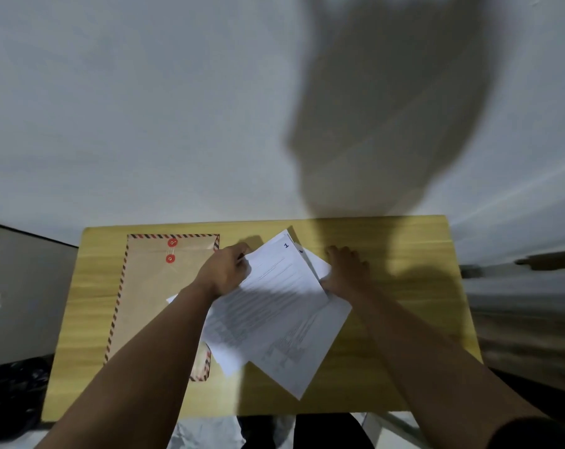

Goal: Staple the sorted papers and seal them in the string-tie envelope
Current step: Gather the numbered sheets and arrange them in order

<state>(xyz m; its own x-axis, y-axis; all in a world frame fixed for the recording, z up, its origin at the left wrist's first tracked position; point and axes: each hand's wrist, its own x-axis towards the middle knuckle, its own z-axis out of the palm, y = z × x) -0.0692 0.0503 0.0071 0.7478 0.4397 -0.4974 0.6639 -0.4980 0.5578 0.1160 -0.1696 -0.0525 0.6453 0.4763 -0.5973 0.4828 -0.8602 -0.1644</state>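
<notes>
A person works at a yellow wooden table (388, 319) set against a pale wall, both bare forearms reaching in from the six o'clock edge. A loose stack of printed white papers (274, 306) lies fanned and skewed near the middle of the tabletop, the top sheet marked with a "1" at its far corner, which points toward about one o'clock. The left hand (224, 273) sits at the nine o'clock side of the stack, fingers curled and closed on the upper left edge of the top sheets. The right hand (347, 273) is at the three o'clock side, thumb pinching the right edge of the sheets while the other fingers lie spread on the paper and table behind. To the nine o'clock of the papers, a brown string-tie envelope (148, 296) with a red-and-blue striped border lies flat on the table, its two red closure discs (171, 251) at the twelve o'clock end; the left forearm and the lowest sheets cover part of its right side. A dark bag (12, 393) sits on the floor at about eight o'clock, beyond the table edge. A large blurred shadow falls on the wall at one o'clock.
</notes>
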